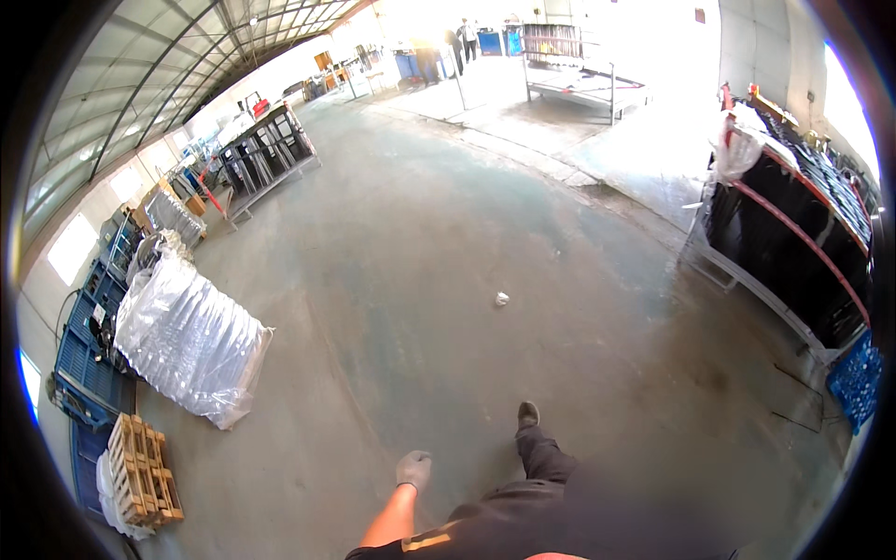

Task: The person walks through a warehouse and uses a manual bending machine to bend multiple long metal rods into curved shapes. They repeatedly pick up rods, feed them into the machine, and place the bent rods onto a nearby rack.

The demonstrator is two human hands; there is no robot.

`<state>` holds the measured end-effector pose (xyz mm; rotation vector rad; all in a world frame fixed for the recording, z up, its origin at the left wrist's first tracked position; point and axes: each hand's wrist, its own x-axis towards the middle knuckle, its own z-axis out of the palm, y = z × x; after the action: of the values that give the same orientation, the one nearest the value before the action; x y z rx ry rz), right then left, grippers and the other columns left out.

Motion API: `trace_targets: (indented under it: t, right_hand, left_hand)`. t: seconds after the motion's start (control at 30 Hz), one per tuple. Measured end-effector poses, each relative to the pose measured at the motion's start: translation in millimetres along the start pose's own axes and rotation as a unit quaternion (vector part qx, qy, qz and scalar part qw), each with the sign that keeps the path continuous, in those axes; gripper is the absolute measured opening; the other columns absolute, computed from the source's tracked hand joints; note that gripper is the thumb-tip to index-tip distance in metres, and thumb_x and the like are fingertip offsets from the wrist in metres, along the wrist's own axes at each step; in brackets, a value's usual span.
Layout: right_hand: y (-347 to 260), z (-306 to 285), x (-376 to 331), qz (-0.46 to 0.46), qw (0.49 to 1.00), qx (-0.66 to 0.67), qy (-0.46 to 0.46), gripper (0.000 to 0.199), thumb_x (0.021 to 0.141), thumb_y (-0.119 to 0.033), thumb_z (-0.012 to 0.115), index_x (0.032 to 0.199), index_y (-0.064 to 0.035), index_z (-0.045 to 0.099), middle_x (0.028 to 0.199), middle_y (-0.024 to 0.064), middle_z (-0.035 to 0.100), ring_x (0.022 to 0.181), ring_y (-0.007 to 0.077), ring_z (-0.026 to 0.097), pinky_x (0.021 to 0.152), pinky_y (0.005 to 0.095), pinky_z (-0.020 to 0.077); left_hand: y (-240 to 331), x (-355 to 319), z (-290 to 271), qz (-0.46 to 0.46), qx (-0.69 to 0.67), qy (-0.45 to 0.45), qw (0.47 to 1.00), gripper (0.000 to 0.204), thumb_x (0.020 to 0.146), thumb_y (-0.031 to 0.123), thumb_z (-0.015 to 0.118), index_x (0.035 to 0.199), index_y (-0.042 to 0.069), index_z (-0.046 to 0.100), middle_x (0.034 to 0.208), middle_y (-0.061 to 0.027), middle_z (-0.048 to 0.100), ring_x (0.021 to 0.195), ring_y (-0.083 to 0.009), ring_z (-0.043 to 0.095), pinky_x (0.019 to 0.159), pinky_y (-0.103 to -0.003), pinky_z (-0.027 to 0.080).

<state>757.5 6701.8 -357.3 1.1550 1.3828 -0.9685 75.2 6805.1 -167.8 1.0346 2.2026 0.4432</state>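
At six o'clock, swinging low: left hand [413, 469], gloved, curled shut, holding nothing. Nearest, at nine o'clock: plastic-wrapped bundle [191, 338]. Right hand unseen.

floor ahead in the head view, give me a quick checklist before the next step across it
1. Grey concrete floor straight ahead: no large obstacle on it, ok.
2. Small white crumpled scrap on the floor: ahead and slightly to the right, apart from the foot, ok but watch it.
3. Plastic-wrapped pallet load on the left: well off to the side, ok.
4. Black stacked rack with red rails on the right: well off to the side, ok.
5. Left hand in a grey glove: closed in a loose fist, nothing seen in it, ok.
6. Right hand: out of view, cannot tell.
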Motion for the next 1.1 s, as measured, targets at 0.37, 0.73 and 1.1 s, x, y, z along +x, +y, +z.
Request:
trace_targets:
  t: [0.37, 0.73, 1.1]
  right_hand:
    - [-141, -886, -34, -0.126, 0.796, 0.246, 0.538, 0.035, 0.09, -0.033, 0.06, 0.108, -0.0075, 0.075, 0.109, 0.0229, 0.072, 0.105, 0.0433, 0.068, 0.091, 0.048, 0.0549]
    - [-248, -1306, -5, -0.134, 0.803, 0.301, 0.496, 0.027, 0.092, -0.031, 0.064, 0.093, -0.0075, 0.077, 0.09, 0.0166, 0.076, 0.083, 0.032, 0.074, 0.078, 0.0437, 0.0563]
    - [-207, -1501, 236, -0.055, 0.995, -0.086, 0.014, 0.029, 0.092, -0.035, 0.071, 0.115, -0.0205, 0.08, 0.115, 0.0075, 0.078, 0.107, 0.0268, 0.074, 0.085, 0.0442, 0.0582]
  left_hand:
    - [172, 328, -23, -0.034, -0.023, -0.114, 0.993, 0.04, 0.093, 0.029, 0.06, 0.126, 0.011, 0.074, 0.129, -0.016, 0.071, 0.12, -0.0348, 0.067, 0.102, -0.042, 0.052]
    - [369, 819, -172, -0.048, 0.145, -0.155, 0.976, 0.035, 0.093, 0.027, 0.063, 0.121, 0.011, 0.076, 0.127, -0.0173, 0.072, 0.121, -0.0331, 0.067, 0.102, -0.041, 0.052]
    - [555, 1308, -304, -0.109, 0.091, -0.048, 0.989, 0.034, 0.092, 0.028, 0.06, 0.116, 0.011, 0.077, 0.12, -0.0155, 0.074, 0.116, -0.035, 0.069, 0.097, -0.043, 0.055]
